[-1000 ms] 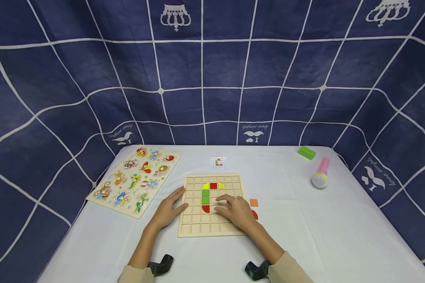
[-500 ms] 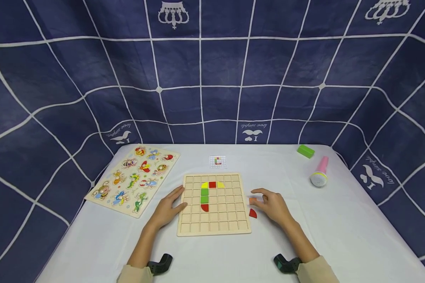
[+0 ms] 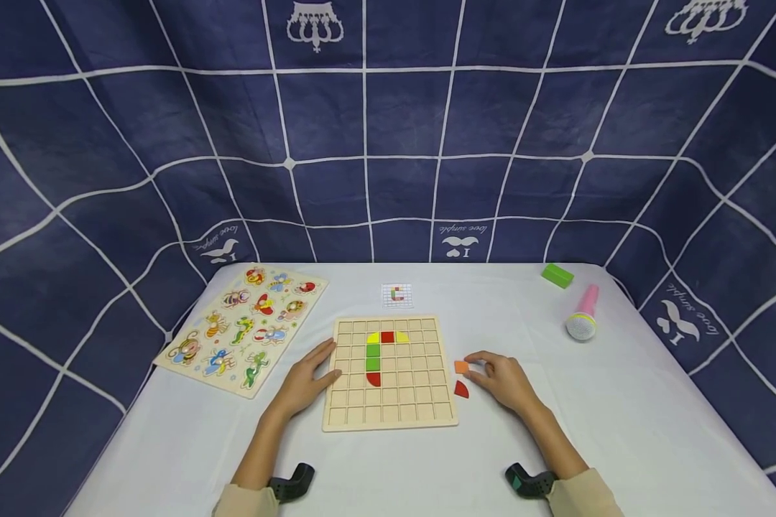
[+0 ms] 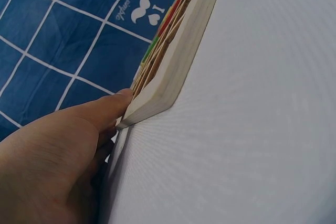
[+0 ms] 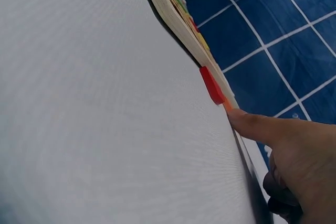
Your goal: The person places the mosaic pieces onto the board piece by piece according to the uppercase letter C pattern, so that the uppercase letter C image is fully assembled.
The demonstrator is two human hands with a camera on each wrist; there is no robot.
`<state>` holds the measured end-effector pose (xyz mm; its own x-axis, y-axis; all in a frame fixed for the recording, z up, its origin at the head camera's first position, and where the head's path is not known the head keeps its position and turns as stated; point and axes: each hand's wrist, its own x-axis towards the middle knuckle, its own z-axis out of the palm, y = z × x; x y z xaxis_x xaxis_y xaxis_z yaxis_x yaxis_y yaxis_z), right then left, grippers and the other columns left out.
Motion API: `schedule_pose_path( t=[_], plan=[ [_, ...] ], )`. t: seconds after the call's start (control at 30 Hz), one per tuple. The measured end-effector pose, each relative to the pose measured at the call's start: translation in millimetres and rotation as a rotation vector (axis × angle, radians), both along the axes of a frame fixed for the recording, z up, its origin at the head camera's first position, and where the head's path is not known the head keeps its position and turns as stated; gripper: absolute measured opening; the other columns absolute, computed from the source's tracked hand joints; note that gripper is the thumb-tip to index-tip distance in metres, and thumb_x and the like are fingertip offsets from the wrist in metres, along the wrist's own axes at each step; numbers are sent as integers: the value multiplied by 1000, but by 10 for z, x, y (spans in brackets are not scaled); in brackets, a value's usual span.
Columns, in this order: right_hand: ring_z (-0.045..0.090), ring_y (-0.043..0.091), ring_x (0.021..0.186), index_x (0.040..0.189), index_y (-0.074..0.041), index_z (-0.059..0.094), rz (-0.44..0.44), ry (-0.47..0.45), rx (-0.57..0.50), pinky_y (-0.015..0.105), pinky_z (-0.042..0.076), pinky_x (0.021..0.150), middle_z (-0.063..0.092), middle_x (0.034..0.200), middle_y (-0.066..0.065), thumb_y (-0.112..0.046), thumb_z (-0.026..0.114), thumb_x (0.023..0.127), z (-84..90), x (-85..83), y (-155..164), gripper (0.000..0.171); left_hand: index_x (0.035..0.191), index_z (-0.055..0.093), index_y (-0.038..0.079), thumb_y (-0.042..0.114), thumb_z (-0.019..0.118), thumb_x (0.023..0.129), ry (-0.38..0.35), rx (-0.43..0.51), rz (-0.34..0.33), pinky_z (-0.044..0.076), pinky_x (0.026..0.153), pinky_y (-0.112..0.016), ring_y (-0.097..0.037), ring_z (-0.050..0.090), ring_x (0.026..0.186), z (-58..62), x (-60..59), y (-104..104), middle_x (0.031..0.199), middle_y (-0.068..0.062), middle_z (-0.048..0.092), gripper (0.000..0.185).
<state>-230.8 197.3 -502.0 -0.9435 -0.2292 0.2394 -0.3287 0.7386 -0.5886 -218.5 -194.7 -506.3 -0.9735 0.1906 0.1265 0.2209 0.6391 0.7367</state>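
A wooden grid board [image 3: 404, 415] lies on the table, with yellow, red and green tiles set in a bracket-like shape. My left hand [image 3: 302, 384] rests at its left edge, fingers extended along the side and thumb over the rim. In the left wrist view the thumb [image 4: 113, 106] touches the board's corner. Right of the board, my right hand [image 3: 504, 378] pinches an orange square tile [image 3: 460, 367] between thumb and index finger. A red quarter-round tile [image 3: 461, 389] lies just nearer than the orange one; in the right wrist view the red tile [image 5: 211, 85] stands close beside my thumb.
A small pattern card [image 3: 397, 295] lies behind the board. To the left is an insect puzzle board [image 3: 242, 330]. A green block [image 3: 557, 276] and a pink toy microphone [image 3: 585, 316] lie at the back right. Blue curtain [image 3: 401, 129] surrounds the white table [image 3: 388, 470].
My right hand has moved from over the board to its right side, and its index finger and thumb have come together at the orange tile. My left hand stays at the board's edge.
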Motion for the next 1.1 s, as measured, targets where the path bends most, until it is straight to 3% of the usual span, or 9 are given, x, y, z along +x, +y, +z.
schedule_pose_path(
  t=[0.23, 0.43, 0.5, 0.57, 0.7, 0.8, 0.9, 0.97, 1.1],
  plan=[
    [23, 4, 42, 99, -16, 70, -25, 82, -13, 19, 19, 40, 28, 46, -11, -25, 76, 77, 70, -4, -56, 25, 140, 39, 7, 27, 64, 88, -2, 2, 0, 21, 110, -44, -26, 24, 136, -2, -10, 3, 148, -6, 31, 62],
    [20, 3, 42, 100, -16, 70, 4, 144, -21, 22, 22, 40, 26, 46, -12, -29, 75, 77, 183, 33, -349, 27, 140, 39, 6, 27, 64, 87, 3, -9, 1, 22, 109, -45, -27, 25, 136, 7, -2, 0, 147, -6, 32, 62],
    [19, 2, 41, 101, -16, 70, 31, 168, -21, 24, 35, 47, 25, 45, -13, -29, 75, 77, 211, 54, -471, 27, 140, 39, 6, 27, 64, 88, 2, -11, 1, 22, 109, -45, -27, 25, 136, 17, 4, -2, 148, -7, 31, 62],
    [18, 0, 41, 100, -16, 70, 66, 190, -27, 34, 49, 63, 25, 45, -15, -29, 76, 77, 226, 72, -594, 27, 140, 39, 6, 27, 64, 88, 2, -10, 0, 22, 109, -45, -28, 25, 136, 22, 7, -4, 148, -7, 31, 62],
    [18, -2, 43, 98, -18, 70, 128, 204, -28, 57, 44, 87, 24, 46, -18, -32, 76, 76, 216, 102, -822, 27, 140, 38, 6, 26, 64, 88, 3, -9, -4, 21, 109, -45, -28, 24, 136, 29, 9, -5, 148, -7, 31, 62],
    [18, -1, 44, 97, -19, 70, 159, 189, -13, 43, 49, 80, 24, 45, -17, -36, 75, 76, 192, 111, -963, 28, 140, 39, 6, 27, 64, 87, -1, -5, -4, 21, 110, -45, -27, 24, 136, 29, 8, -5, 148, -7, 31, 62],
    [19, 0, 43, 98, -19, 70, 172, 164, 19, 28, 44, 61, 27, 43, -17, -39, 73, 77, 170, 114, -1068, 29, 140, 39, 6, 26, 65, 87, -3, -3, -1, 21, 110, -45, -27, 24, 136, 27, 7, -2, 148, -7, 31, 62],
    [21, 1, 43, 97, -19, 70, 178, 150, 37, 26, 39, 55, 31, 42, -14, -40, 72, 78, 149, 112, -1111, 29, 140, 39, 6, 27, 65, 87, -4, -3, 0, 21, 110, -45, -27, 24, 136, 24, 7, 1, 148, -7, 31, 63],
    [28, 1, 45, 96, -20, 70, 186, 134, 58, 28, 44, 60, 49, 49, -10, -40, 72, 77, 90, 100, -1156, 27, 140, 39, 6, 27, 65, 87, -8, 2, -1, 21, 110, -44, -27, 24, 136, 22, 10, 4, 148, -7, 31, 63]
  ],
)
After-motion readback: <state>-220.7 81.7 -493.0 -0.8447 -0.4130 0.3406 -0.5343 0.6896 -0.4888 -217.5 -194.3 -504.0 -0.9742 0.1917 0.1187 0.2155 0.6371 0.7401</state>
